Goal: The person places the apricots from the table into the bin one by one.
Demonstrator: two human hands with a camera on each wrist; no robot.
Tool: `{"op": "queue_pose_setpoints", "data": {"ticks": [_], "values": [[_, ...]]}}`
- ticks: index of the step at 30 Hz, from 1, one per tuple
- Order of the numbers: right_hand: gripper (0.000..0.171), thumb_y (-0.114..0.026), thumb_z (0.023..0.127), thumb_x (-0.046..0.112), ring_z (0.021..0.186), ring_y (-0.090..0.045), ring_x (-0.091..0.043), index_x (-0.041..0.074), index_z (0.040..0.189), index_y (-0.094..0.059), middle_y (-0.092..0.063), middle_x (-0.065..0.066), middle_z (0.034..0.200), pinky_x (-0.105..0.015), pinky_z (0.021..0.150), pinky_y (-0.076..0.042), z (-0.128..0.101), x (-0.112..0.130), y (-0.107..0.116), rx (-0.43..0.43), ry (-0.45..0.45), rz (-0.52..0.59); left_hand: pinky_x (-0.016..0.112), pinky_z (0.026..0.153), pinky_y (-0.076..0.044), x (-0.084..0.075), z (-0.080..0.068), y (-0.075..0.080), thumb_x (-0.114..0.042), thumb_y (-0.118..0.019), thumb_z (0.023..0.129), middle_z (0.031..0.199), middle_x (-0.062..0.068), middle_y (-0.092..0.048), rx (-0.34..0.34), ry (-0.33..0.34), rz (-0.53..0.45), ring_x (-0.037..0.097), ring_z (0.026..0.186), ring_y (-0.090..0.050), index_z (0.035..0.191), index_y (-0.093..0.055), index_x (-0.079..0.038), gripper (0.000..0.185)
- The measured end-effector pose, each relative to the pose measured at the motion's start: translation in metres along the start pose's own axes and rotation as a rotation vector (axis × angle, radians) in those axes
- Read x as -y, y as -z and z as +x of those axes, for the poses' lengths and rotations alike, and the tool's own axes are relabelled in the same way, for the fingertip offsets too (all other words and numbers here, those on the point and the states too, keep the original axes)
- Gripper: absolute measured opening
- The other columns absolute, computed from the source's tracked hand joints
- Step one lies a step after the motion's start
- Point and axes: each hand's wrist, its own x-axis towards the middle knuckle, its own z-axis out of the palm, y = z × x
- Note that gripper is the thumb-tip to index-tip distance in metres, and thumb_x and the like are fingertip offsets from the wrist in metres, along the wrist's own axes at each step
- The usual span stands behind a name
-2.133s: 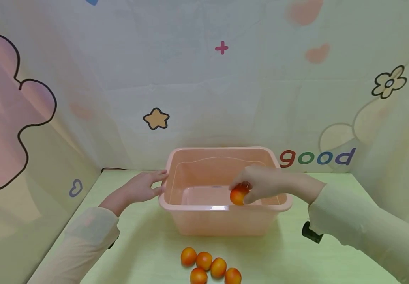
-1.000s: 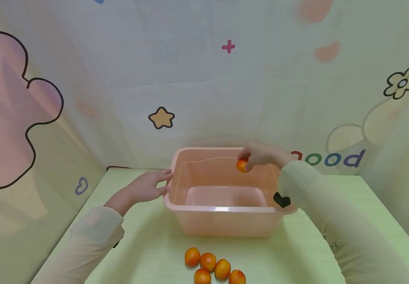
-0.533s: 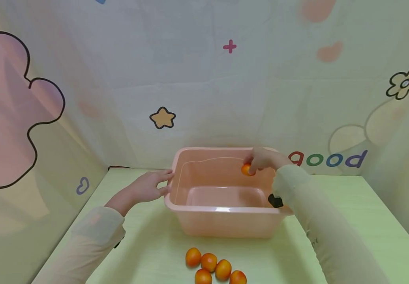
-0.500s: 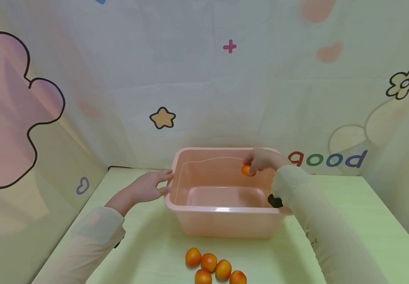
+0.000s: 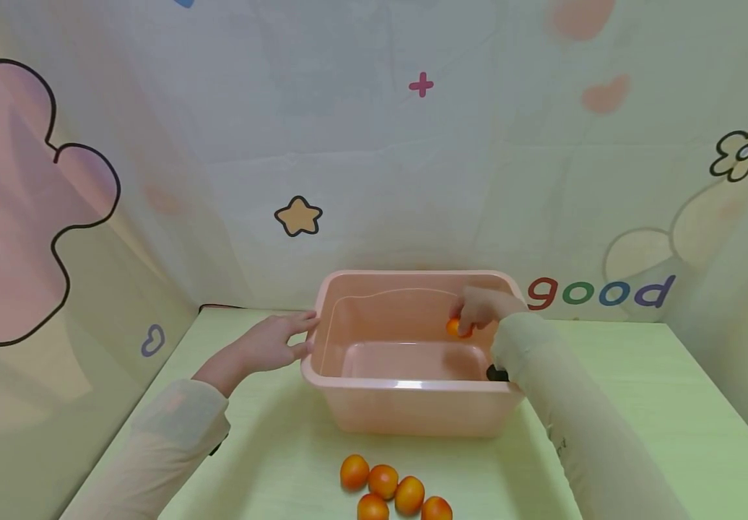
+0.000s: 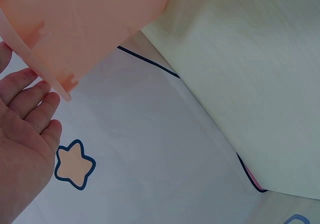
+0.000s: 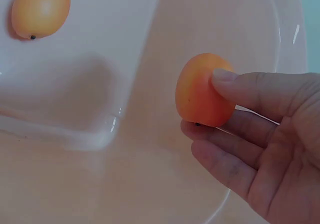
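Note:
An orange-red oval fruit [image 5: 455,327] with a small dark stem end is pinched between the thumb and fingers of my right hand [image 5: 481,307]. This hand is inside the pink plastic basin [image 5: 413,408], toward its right end and over its floor. In the right wrist view a second, yellower fruit [image 7: 42,9] lies on the basin floor; the head view does not show it. My left hand [image 5: 266,341] rests against the basin's left rim, its fingers extended and the fingertips touching the edge from outside.
Several more orange fruits [image 5: 383,482] lie close together on the pale green table [image 5: 614,404], in front of the basin. Behind the basin hangs a printed cloth backdrop [image 5: 361,180]. A dark device [image 5: 497,373] shows under my right wrist.
My right hand has carried the fruit from the basin's front rim to the back, then lowered it inside, slightly rightward. My left hand stays at the rim. The head view has shifted slightly.

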Motion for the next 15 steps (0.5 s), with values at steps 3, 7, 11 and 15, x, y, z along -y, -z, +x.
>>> {"op": "queue_pose_setpoints", "data": {"ticks": [3, 7, 11, 15], "values": [[0.027, -0.061, 0.07, -0.002, 0.077, -0.044, -0.023, 0.004, 0.097, -0.064, -0.052, -0.006, 0.083, -0.026, 0.058, -0.039, -0.005, 0.002, -0.004, -0.017, -0.067, 0.12, 0.053, 0.1, -0.03, 0.0, 0.0, 0.0, -0.029, -0.05, 0.089, 0.141, 0.011, -0.033, 0.0, -0.002, 0.001, 0.033, 0.128, -0.033, 0.135, -0.037, -0.009, 0.051], [0.037, -0.062, 0.062, -0.002, 0.088, -0.043, -0.025, 0.007, 0.099, -0.062, -0.049, -0.006, 0.092, -0.028, 0.057, -0.043, -0.011, 0.004, -0.01, -0.096, -0.249, 0.399, 0.053, 0.1, -0.03, -0.001, -0.001, 0.001, -0.029, -0.05, 0.089, 0.141, 0.012, -0.033, -0.001, -0.009, 0.003, 0.034, 0.127, -0.033, 0.135, -0.037, -0.008, 0.052], [0.037, -0.064, 0.059, -0.003, 0.088, -0.046, -0.026, 0.007, 0.095, -0.062, -0.053, -0.007, 0.099, -0.028, 0.06, -0.048, -0.012, 0.004, -0.014, -0.117, -0.271, 0.457, 0.053, 0.1, -0.03, -0.002, -0.001, 0.002, -0.029, -0.051, 0.088, 0.142, 0.011, -0.033, 0.0, -0.003, -0.005, 0.034, 0.128, -0.032, 0.135, -0.037, -0.009, 0.052], [0.032, -0.061, 0.062, -0.006, 0.079, -0.047, -0.024, 0.003, 0.092, -0.06, -0.055, -0.009, 0.089, -0.024, 0.053, -0.044, -0.01, 0.003, -0.014, -0.049, -0.185, 0.311, 0.052, 0.1, -0.031, -0.003, 0.0, 0.001, -0.029, -0.05, 0.089, 0.141, 0.011, -0.033, -0.003, -0.005, -0.002, 0.033, 0.128, -0.033, 0.135, -0.037, -0.009, 0.052]]}}
